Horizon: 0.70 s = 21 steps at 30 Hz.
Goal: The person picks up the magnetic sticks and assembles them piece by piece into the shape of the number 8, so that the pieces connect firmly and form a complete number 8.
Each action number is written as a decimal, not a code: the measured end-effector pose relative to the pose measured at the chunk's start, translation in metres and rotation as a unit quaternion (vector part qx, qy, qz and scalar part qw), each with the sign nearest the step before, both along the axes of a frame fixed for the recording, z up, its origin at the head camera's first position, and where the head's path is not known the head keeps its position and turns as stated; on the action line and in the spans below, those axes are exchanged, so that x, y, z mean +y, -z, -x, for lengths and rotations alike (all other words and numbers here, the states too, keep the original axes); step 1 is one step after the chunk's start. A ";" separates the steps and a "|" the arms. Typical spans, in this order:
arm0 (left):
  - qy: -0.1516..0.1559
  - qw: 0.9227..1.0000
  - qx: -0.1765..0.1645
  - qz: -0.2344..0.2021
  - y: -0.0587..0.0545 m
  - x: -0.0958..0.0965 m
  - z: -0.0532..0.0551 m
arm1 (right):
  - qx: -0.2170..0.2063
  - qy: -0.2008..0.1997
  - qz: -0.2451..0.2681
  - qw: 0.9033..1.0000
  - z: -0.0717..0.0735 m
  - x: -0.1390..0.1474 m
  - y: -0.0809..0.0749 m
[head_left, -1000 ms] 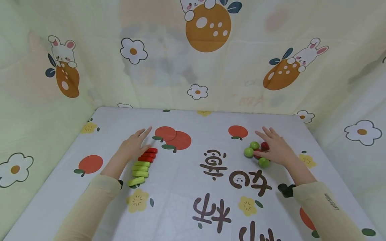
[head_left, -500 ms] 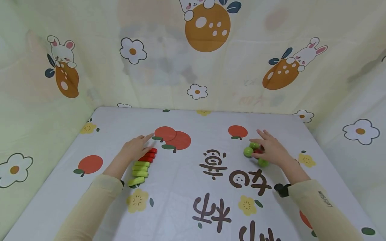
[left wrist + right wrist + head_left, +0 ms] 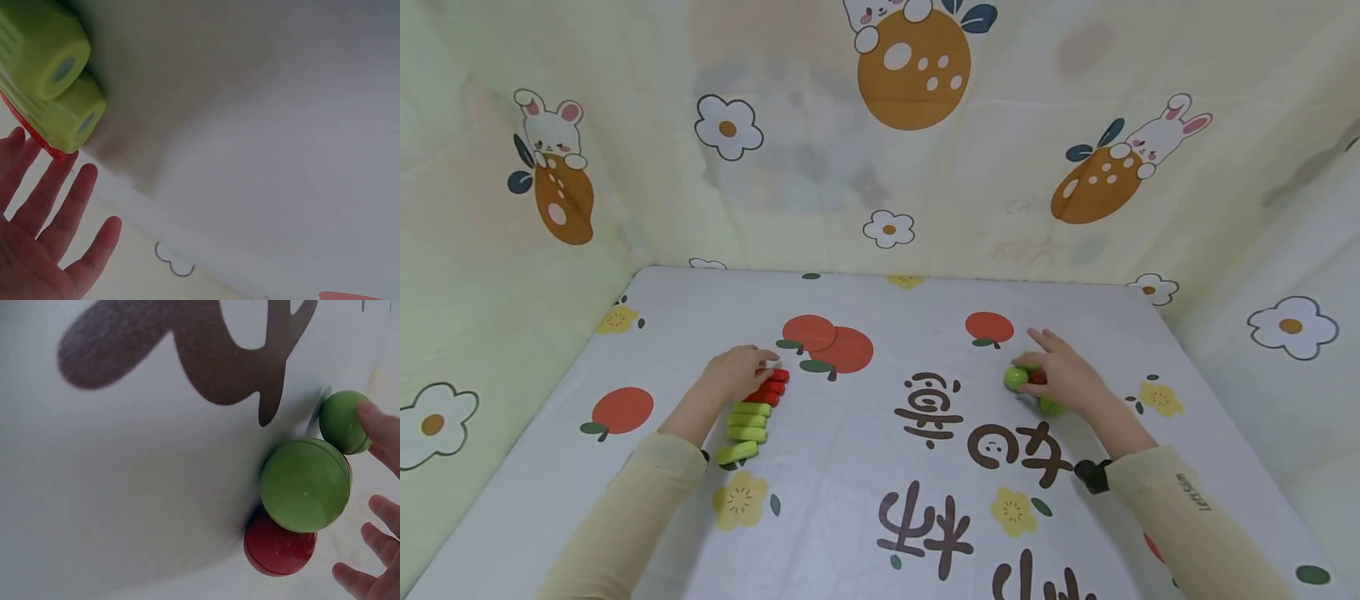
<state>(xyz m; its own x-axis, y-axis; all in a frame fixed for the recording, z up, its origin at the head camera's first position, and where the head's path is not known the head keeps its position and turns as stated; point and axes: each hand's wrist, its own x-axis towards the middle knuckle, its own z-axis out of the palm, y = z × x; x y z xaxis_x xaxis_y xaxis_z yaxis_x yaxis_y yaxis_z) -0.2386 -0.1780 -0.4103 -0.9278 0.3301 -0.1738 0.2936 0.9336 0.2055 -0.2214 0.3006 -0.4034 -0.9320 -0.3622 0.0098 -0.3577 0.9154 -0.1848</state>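
In the head view a row of elongated plastic pieces lies at left, the light-green pieces [image 3: 747, 434] nearer and the red pieces [image 3: 775, 387] farther. My left hand [image 3: 733, 372] is at the far end of the row, thumb and forefinger beside the farthest red piece. In the left wrist view its fingers [image 3: 70, 206] are spread, one tip right at a red edge [image 3: 47, 144]. At right, my right hand [image 3: 1067, 375] covers a cluster of green and red balls. Its thumb and forefinger pinch the leftmost green ball [image 3: 1016, 379]. Another green ball [image 3: 306, 486] and a red ball [image 3: 280, 545] sit beside it.
A white tablecloth [image 3: 835, 517] printed with fruit, flowers and brown characters covers the table. Patterned fabric [image 3: 805, 192] hangs behind and at both sides. A dark strap piece [image 3: 1092, 476] sits at the right cuff.
My left fingers have bent down toward the farthest red piece. My right hand has shifted left over the balls, its thumb and forefinger closing around the leftmost green ball.
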 end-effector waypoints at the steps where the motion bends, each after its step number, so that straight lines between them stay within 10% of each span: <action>1: -0.003 1.000 -0.003 -0.001 0.000 0.000 0.000 | 0.000 -0.001 0.000 1.000 0.000 0.000 0.000; 21: -0.026 0.999 -0.038 -0.008 -0.008 0.007 0.004 | 0.025 -0.016 -0.041 0.999 0.001 -0.014 0.002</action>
